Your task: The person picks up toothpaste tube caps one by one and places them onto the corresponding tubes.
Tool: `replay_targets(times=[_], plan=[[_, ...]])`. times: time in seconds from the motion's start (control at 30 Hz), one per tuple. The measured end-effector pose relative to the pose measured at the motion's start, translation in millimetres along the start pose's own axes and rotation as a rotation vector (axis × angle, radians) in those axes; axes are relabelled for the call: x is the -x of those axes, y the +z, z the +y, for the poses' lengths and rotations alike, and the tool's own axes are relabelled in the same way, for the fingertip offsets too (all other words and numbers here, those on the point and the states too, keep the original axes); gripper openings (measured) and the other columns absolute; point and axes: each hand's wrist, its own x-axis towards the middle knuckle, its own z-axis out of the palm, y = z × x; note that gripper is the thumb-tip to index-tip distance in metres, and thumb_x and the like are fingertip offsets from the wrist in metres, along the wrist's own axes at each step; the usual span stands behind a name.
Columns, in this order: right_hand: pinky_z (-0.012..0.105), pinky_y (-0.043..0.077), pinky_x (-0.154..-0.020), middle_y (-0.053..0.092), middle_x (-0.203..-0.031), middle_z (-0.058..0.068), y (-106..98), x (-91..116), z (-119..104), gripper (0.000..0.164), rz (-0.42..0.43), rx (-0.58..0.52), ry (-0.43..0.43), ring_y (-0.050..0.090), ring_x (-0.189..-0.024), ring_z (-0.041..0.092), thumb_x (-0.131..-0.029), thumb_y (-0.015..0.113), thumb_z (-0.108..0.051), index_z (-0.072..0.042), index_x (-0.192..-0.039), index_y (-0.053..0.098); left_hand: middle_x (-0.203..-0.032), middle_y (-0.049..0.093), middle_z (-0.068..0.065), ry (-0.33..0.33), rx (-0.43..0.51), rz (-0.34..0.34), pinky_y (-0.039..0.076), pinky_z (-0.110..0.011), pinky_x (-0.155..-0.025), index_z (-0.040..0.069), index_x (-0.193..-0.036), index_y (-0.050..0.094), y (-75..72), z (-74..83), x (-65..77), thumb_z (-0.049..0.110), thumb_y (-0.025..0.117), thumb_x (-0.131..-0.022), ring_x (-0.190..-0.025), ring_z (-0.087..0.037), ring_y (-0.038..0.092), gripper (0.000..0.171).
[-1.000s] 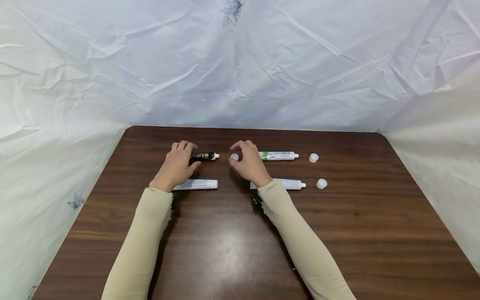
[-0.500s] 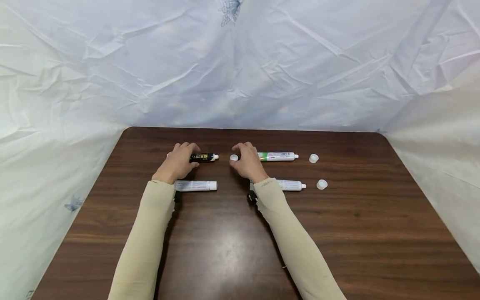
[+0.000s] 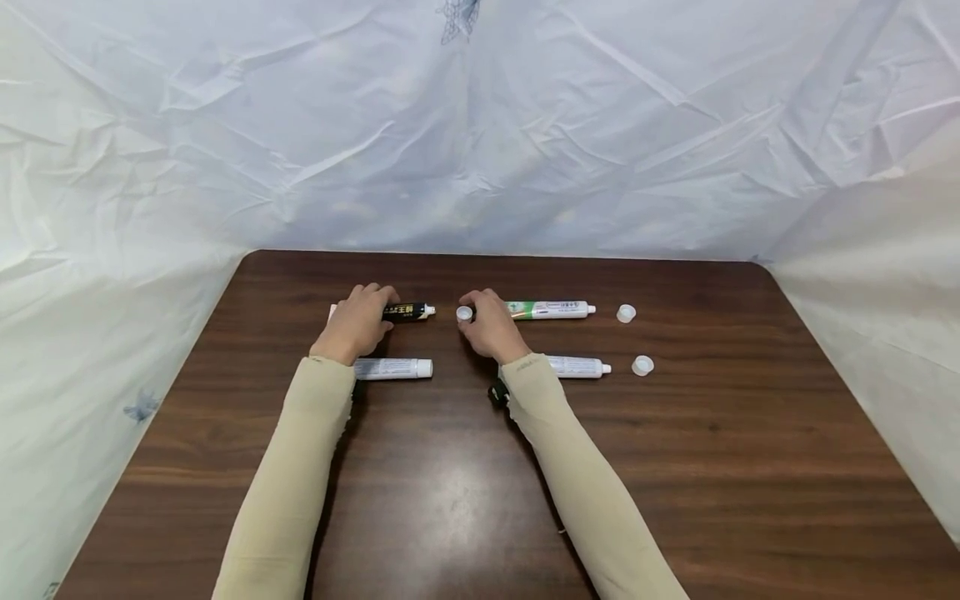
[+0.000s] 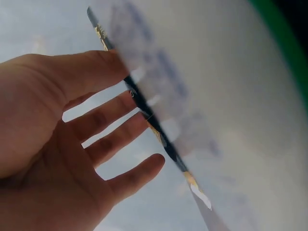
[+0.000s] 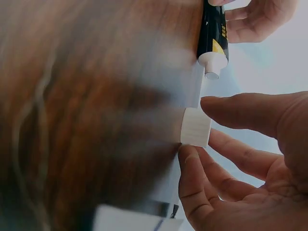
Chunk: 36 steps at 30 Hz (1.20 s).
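Near the far side of the table, my left hand [image 3: 358,323] grips a black toothpaste tube [image 3: 407,312] with gold lettering. Its bare white nozzle points right; in the left wrist view the thumb lies across the tube [image 4: 144,108] with fingers behind it. Just right of that nozzle, my right hand [image 3: 491,327] pinches a white screw cap [image 3: 464,314] between thumb and fingers. The right wrist view shows the ribbed side of the cap [image 5: 195,127], a short gap away from the tube's nozzle [image 5: 212,70].
A capped white tube [image 3: 395,368] lies beneath my left wrist. To the right are a green-and-white uncapped tube [image 3: 553,310] and another uncapped white tube [image 3: 579,367], partly behind my right arm. Two loose white caps [image 3: 626,313] sit beyond them. White sheeting [image 3: 480,167] hangs around the table.
My left fingers have drawn in around the black tube. The right thumb and fingers have come together on the cap, which sits slightly further left in view.
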Motion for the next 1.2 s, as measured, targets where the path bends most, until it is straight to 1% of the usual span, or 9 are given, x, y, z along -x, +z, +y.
replay_targets(times=[0.17, 0.33, 0.53, 0.63, 0.73, 0.87, 0.97, 1.1, 1.2], plan=[[0.043, 0.053, -0.097, 0.056, -0.137, 0.016, 1, -2, -3, 0.032, -0.008, 0.009, -0.008, 0.059, -0.118, 0.031, -0.103, 0.062, -0.014, -0.006, -0.134, 0.063, -0.142, 0.054, -0.023, 0.015, -0.007, 0.030, 0.046, -0.063, -0.103, 0.003, -0.138, 0.057, 0.9, -2.7, -1.8, 0.005, 0.065, -0.099, -0.134, -0.046, 0.047, 0.040], [0.040, 0.054, -0.091, 0.059, -0.128, 0.014, 1, -4, -4, 0.028, -0.017, 0.005, -0.013, 0.061, -0.107, 0.028, -0.102, 0.063, -0.016, -0.006, -0.128, 0.065, -0.139, 0.056, -0.023, 0.033, -0.014, 0.055, 0.049, -0.059, -0.101, 0.001, -0.137, 0.059, 2.2, -4.6, -3.8, 0.003, 0.066, -0.098, -0.132, -0.045, 0.050, 0.039], [0.041, 0.054, -0.091, 0.063, -0.121, 0.013, 1, -5, -4, 0.025, -0.028, -0.015, -0.012, 0.062, -0.104, 0.027, -0.102, 0.065, -0.017, -0.005, -0.124, 0.065, -0.134, 0.057, -0.023, 0.039, 0.016, 0.053, 0.050, -0.056, -0.100, 0.000, -0.134, 0.059, 3.1, -7.9, -2.5, 0.002, 0.065, -0.098, -0.127, -0.044, 0.054, 0.037], [0.040, 0.055, -0.088, 0.065, -0.115, 0.012, -1, -5, -2, 0.024, -0.027, -0.052, 0.004, 0.064, -0.099, 0.025, -0.101, 0.066, -0.017, -0.005, -0.122, 0.065, -0.133, 0.058, -0.022, 0.046, 0.019, 0.053, 0.052, -0.053, -0.098, 0.001, -0.134, 0.060, 3.5, -8.5, -2.2, 0.002, 0.066, -0.098, -0.124, -0.042, 0.057, 0.036], [0.039, 0.055, -0.084, 0.067, -0.110, 0.011, -3, -4, -1, 0.023, -0.026, -0.078, 0.015, 0.064, -0.095, 0.024, -0.100, 0.067, -0.019, -0.007, -0.120, 0.066, -0.133, 0.058, -0.021, 0.047, 0.012, 0.048, 0.053, -0.053, -0.095, 0.002, -0.133, 0.060, 4.0, -8.4, -2.0, 0.002, 0.066, -0.098, -0.125, -0.040, 0.057, 0.036], [0.039, 0.055, -0.081, 0.067, -0.107, 0.010, -6, -4, 0, 0.022, -0.018, -0.102, 0.008, 0.064, -0.093, 0.024, -0.099, 0.068, -0.020, -0.007, -0.117, 0.066, -0.135, 0.056, -0.019, 0.042, 0.015, 0.025, 0.054, -0.055, -0.093, 0.003, -0.134, 0.058, 3.3, -8.1, -1.1, 0.002, 0.065, -0.098, -0.127, -0.039, 0.056, 0.036], [0.038, 0.054, -0.081, 0.066, -0.106, 0.009, -8, -3, 1, 0.022, -0.018, -0.099, -0.001, 0.063, -0.092, 0.023, -0.099, 0.068, -0.020, -0.008, -0.117, 0.067, -0.138, 0.055, -0.018, 0.039, 0.025, 0.006, 0.051, -0.061, -0.095, 0.003, -0.136, 0.056, 1.9, -7.8, -0.1, 0.000, 0.063, -0.099, -0.129, -0.039, 0.055, 0.038], [0.038, 0.053, -0.080, 0.066, -0.107, 0.009, -9, -3, 1, 0.023, -0.032, -0.083, -0.013, 0.062, -0.091, 0.023, -0.100, 0.068, -0.020, -0.009, -0.119, 0.067, -0.140, 0.053, -0.017, 0.034, 0.036, -0.012, 0.044, -0.071, -0.099, 0.004, -0.137, 0.055, 0.4, -7.2, 1.0, -0.003, 0.062, -0.098, -0.131, -0.039, 0.053, 0.040], [0.038, 0.053, -0.080, 0.065, -0.108, 0.009, -9, -3, 1, 0.026, -0.044, -0.071, -0.026, 0.061, -0.091, 0.023, -0.100, 0.068, -0.022, -0.009, -0.123, 0.067, -0.141, 0.053, -0.017, 0.038, 0.037, -0.013, 0.043, -0.072, -0.099, 0.004, -0.137, 0.054, -0.2, -6.3, 1.3, 0.000, 0.062, -0.099, -0.133, -0.040, 0.051, 0.038]])
